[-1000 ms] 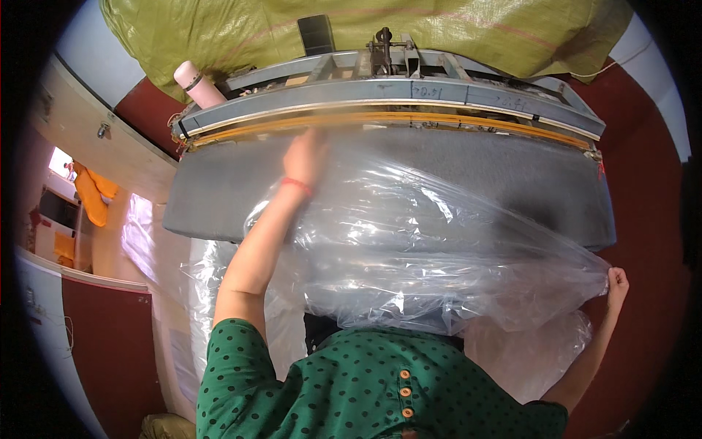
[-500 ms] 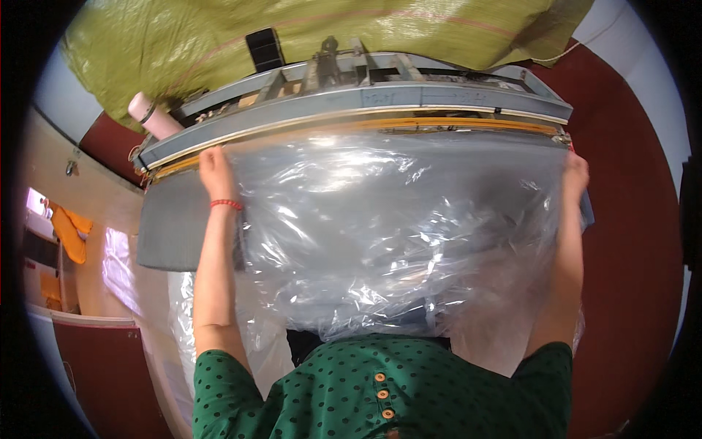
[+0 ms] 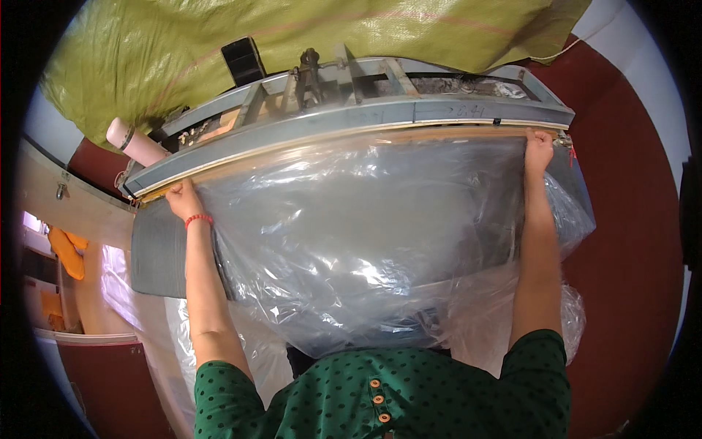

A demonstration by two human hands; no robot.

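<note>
Across a dark grey padded board (image 3: 159, 252) lies a wide sheet of clear plastic film (image 3: 358, 219), shiny and wrinkled. My left hand (image 3: 183, 199) pinches the film's far left corner, close to the orange strip along the machine's edge. At the far right corner, my right hand (image 3: 539, 148) grips the film with fingers closed. Between the two hands the far edge of the film runs along a long grey metal bar (image 3: 344, 117) with a pale strip under it. The near part of the film hangs down against my body.
Behind the bar is a metal frame with crosspieces (image 3: 252, 106). A pink bottle (image 3: 137, 143) leans at its left end, and a black phone-like object (image 3: 243, 62) stands behind. A yellow-green woven sheet (image 3: 365, 29) covers the back. More clear film (image 3: 574, 314) bulges at the right.
My right hand has moved left and in from the right end. My left hand has shifted left and nearer to me in the picture. The film's far edge now lies against the bar.
</note>
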